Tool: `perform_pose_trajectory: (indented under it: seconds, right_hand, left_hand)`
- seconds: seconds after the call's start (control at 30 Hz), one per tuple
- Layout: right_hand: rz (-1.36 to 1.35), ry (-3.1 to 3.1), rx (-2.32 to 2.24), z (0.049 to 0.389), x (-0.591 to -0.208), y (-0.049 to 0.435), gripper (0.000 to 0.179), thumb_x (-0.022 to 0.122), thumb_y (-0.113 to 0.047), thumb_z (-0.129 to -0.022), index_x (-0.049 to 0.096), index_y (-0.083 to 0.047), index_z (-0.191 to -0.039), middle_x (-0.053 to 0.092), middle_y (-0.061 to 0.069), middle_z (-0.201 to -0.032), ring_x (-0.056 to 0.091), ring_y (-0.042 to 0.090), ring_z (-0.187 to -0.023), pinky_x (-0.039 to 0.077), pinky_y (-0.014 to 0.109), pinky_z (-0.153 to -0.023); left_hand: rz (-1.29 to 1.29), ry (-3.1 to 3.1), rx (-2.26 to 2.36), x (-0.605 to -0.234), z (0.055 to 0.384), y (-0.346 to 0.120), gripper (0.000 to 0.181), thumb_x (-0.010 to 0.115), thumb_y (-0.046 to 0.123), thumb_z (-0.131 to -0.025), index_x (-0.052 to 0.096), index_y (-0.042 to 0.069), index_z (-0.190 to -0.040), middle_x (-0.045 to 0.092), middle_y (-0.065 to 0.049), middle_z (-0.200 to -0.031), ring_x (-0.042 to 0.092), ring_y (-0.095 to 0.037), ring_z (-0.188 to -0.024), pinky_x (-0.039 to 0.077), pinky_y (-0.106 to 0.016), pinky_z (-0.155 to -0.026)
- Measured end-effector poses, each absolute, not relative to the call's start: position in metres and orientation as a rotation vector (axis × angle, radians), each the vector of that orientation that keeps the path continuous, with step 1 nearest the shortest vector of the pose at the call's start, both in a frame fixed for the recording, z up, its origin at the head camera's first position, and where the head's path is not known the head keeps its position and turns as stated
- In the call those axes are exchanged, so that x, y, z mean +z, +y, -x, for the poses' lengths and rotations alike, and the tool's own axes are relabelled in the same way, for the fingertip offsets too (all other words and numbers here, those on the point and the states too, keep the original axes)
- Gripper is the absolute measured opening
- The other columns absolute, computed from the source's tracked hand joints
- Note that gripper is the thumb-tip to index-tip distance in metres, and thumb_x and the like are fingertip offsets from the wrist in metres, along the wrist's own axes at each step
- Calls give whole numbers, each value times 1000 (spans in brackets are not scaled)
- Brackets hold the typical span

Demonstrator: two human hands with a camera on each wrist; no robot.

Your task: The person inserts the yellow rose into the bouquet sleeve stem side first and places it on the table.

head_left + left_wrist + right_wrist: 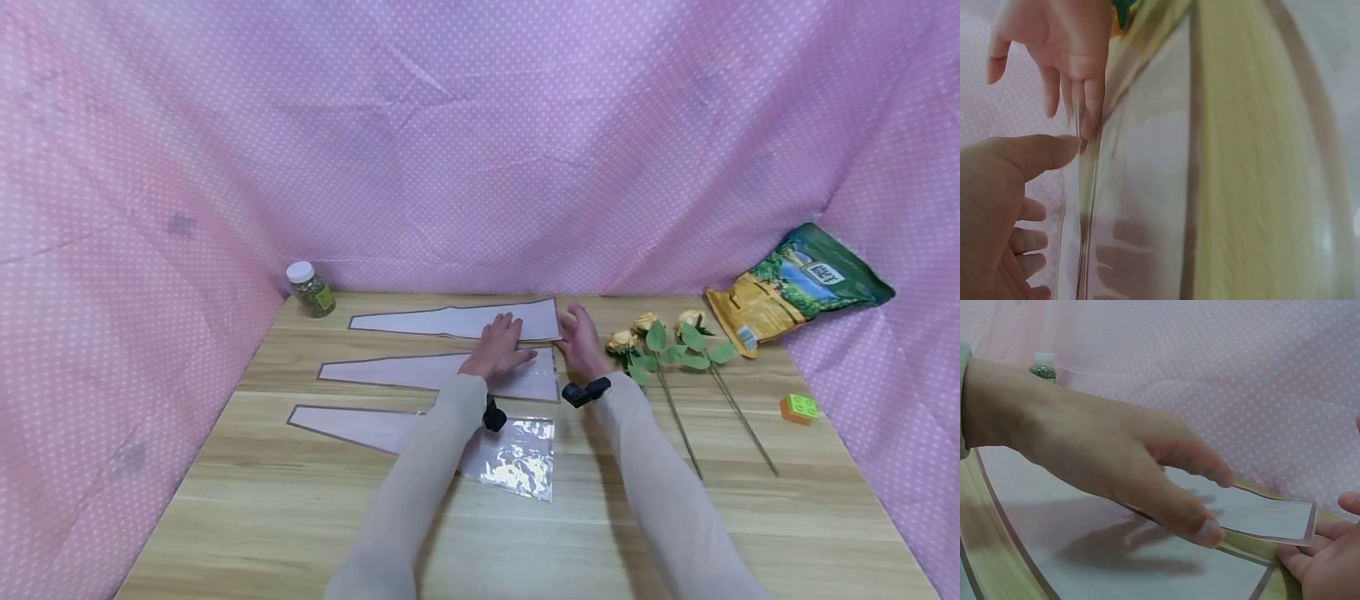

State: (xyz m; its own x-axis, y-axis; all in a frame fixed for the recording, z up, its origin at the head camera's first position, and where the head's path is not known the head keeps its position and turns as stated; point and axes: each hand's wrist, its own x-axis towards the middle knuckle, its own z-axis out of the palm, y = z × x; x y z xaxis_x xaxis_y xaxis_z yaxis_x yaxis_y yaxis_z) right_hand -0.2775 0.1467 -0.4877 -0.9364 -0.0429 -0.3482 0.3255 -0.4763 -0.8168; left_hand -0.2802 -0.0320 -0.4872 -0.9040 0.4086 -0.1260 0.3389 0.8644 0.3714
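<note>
A pink polka-dot cloth (pixel 480 167) hangs behind a wood-grain table (pixel 247 517). Three tapered plastic sleeves lie in a row: near sleeve (pixel 517 465), middle sleeve (pixel 390 370), far sleeve (pixel 412 322). Right of them are a green-and-yellow bag (pixel 798 283) and yellow roses (pixel 621 341). The left hand (pixel 498 348) spreads over the far sleeve, fingers extended, gripping nothing; whether it presses is unclear. The right hand (pixel 581 340), fingers loosely extended, touches that sleeve's wide end. A white-capped jar (pixel 312 293) stands back left; a green-and-orange toy block (pixel 799 408) sits right.

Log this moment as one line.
left hand: over far wrapper and middle wrapper | right hand: at far wrapper's wide end | near wrapper, roses: on table
</note>
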Motion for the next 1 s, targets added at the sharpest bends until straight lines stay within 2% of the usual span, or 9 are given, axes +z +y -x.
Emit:
perform_pose_trajectory:
  seconds: [0.27, 0.4, 0.53, 0.63, 0.77, 0.9, 1.0]
  right_hand:
    - [-471, 1418, -2495, 275, -485, 146, 57, 34, -44, -106, 14, -17, -153, 27, 13, -166, 33, 30, -151, 24, 38, -126]
    - [-443, 1449, -2490, 277, -485, 145, 59, 32, -41, -107, 13, -14, -155, 27, 13, -166, 32, 29, -152, 23, 40, -126]
    - [-451, 1492, -2457, 281, -485, 144, 58, 31, -41, -107, 15, -15, -155, 28, 12, -166, 32, 28, -152, 24, 40, -126]
    - [-453, 1518, -2435, 281, -484, 143, 56, 33, -42, -106, 19, -16, -154, 28, 11, -166, 33, 28, -151, 25, 40, -126]
    - [-382, 1572, -2432, 280, -481, 139, 54, 31, -39, -107, 20, -12, -152, 26, 16, -166, 30, 31, -152, 23, 42, -126]
    - [-313, 1589, -2451, 280, -479, 133, 57, 26, -40, -108, 19, -7, -154, 24, 20, -165, 26, 33, -154, 22, 43, -127]
    - [-309, 1572, -2459, 280, -478, 129, 60, 24, -43, -108, 18, -6, -155, 27, 21, -164, 32, 32, -150, 24, 44, -126]
  left_hand:
    - [-573, 2779, 805, -484, 288, -15, 62, 60, 22, -96, 39, 3, -151, 46, -17, -154, 42, -31, -146, 34, -42, -121]
    - [-511, 2726, 916, -483, 291, -14, 60, 55, 10, -96, 37, 3, -152, 53, -19, -148, 52, -32, -137, 41, -43, -115]
    - [-457, 2685, 937, -480, 292, -15, 60, 50, 6, -95, 35, 3, -153, 56, -21, -145, 55, -33, -133, 43, -44, -113]
    - [-421, 2664, 949, -476, 293, -16, 58, 50, 6, -96, 36, 2, -152, 57, -22, -143, 55, -34, -133, 43, -44, -114]
    - [-370, 2679, 938, -473, 297, -15, 49, 46, 8, -98, 44, 2, -147, 60, -19, -139, 58, -32, -130, 45, -43, -111]
    - [-347, 2708, 934, -470, 302, -12, 40, 42, 17, -102, 55, 1, -136, 64, -17, -134, 61, -32, -124, 48, -43, -107]
    - [-328, 2721, 964, -468, 305, -10, 43, 40, 29, -104, 61, 1, -128, 66, -17, -128, 62, -32, -119, 49, -43, -103]
